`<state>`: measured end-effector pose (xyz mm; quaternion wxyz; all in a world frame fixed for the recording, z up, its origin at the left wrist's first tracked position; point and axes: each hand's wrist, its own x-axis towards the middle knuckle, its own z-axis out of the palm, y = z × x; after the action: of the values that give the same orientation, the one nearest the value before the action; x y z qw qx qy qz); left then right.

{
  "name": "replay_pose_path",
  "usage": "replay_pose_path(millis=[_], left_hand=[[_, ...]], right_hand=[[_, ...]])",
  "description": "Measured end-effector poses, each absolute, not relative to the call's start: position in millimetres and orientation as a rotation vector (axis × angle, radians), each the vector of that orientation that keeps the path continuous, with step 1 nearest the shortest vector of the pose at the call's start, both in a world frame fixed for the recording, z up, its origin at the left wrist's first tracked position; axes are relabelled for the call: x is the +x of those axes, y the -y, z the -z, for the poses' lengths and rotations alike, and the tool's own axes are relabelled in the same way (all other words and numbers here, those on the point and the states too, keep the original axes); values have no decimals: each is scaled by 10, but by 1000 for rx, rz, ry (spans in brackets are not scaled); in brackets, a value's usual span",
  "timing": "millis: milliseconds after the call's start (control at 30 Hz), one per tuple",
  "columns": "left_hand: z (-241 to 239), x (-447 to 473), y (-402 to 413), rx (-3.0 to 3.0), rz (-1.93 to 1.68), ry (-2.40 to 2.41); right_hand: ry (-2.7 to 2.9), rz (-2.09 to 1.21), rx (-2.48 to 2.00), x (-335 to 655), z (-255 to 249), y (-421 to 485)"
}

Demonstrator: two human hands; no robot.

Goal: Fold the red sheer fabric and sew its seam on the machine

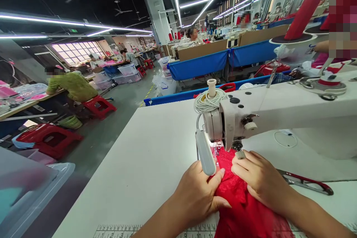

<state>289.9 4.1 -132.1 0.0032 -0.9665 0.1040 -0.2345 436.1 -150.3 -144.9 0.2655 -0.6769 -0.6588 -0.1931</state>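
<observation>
A red lace fabric [240, 200] lies on the white sewing table [145, 163], its far end under the head of a white sewing machine [251, 119]. My left hand [195, 193] rests on the fabric's left edge, fingers curled and pressing it down. My right hand [259, 178] lies on the fabric's right side, just below the needle area, fingers bent over the cloth. The needle itself is hidden behind the machine head and a white lamp [205, 152].
Red-handled scissors [304, 183] lie on the table right of my right hand. A printed ruler [119, 230] runs along the table's near edge. Clear plastic bins [30, 189] stand at the left. Other people sit at benches across the aisle, beside red stools [50, 139].
</observation>
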Motion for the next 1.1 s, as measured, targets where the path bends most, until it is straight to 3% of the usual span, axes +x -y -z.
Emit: replay_pose_path(millis=[1100], left_hand=[[1430, 2926, -102, -2991, 705, -200]], right_hand=[[1817, 573, -1877, 4449, 1494, 1477]])
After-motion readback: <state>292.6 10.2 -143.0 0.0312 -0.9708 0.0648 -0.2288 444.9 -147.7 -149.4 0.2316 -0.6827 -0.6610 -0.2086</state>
